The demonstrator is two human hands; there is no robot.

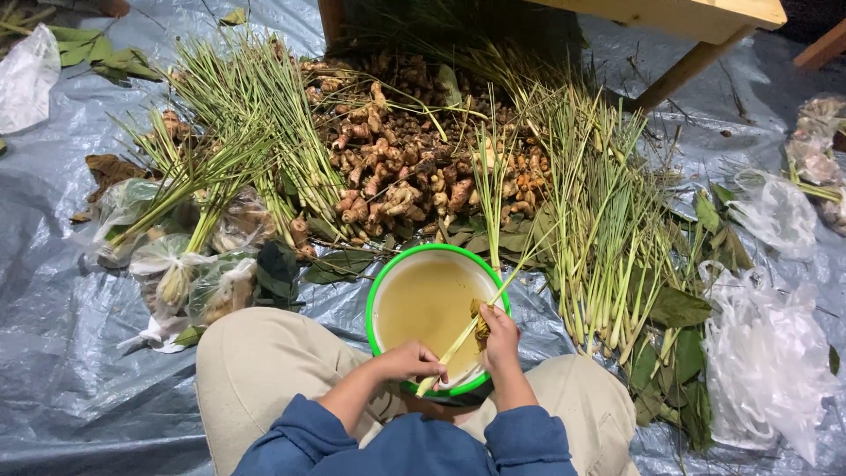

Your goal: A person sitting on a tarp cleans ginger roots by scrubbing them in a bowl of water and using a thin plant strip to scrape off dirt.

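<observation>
I am sitting over a green-rimmed bowl (377, 291) of murky water, my left hand (408, 361) gripping a lemongrass stalk (458, 342) while my right hand's (500, 339) fingers are closing on its rooty end. Big piles are waiting (roots (405, 159), more stalks (599, 229)); clear bags (767, 361) are lying right, filled ones (189, 278) left.

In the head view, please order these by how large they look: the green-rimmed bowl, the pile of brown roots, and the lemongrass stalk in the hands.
1. Pile of brown roots, the widest.
2. Green-rimmed bowl; it sits nearer the camera, so its true size against the pile is unsure.
3. Lemongrass stalk, thin, held by the left hand and right hand.
</observation>
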